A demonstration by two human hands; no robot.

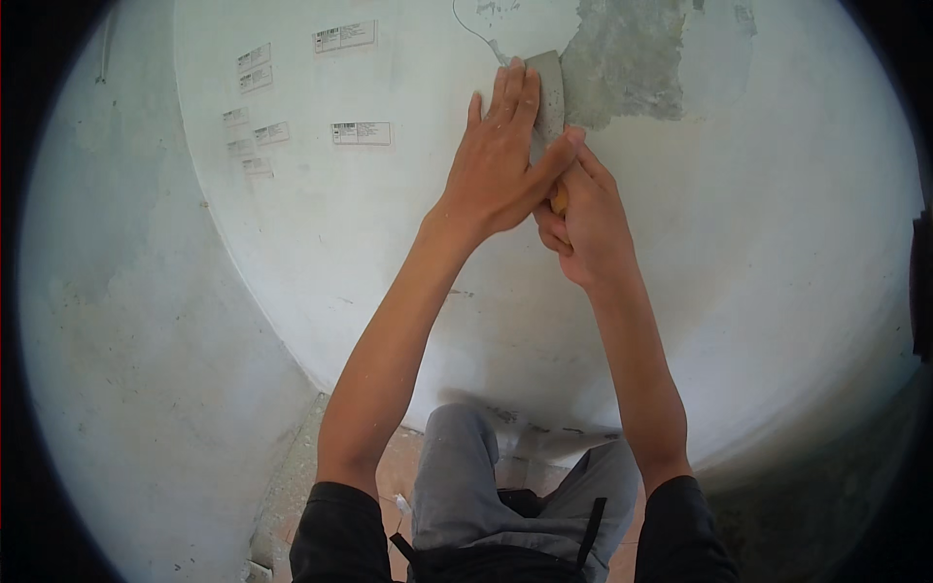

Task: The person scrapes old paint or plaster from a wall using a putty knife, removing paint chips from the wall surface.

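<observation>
A scraper with a wide metal blade (552,91) meets the pale painted wall (452,350) in front of me. Its blade lies at the left border of a bare grey patch (627,65), where the pale coating is gone. My right hand (598,211) is wrapped around the scraper's yellow-orange handle (560,200), mostly covered by the fingers. My left hand (499,157) lies nearly flat, its fingers extended along the blade's left side and its thumb crossing to the right hand's fingertips. Whether the left fingers press on the metal or the wall is hard to see.
Several printed labels (362,134) are stuck on the wall to the left. A thin curved crack or lifted edge (466,29) runs above my left hand. A second wall (124,291) meets this one at a corner. Debris (259,570) lies on the tiled floor (397,463).
</observation>
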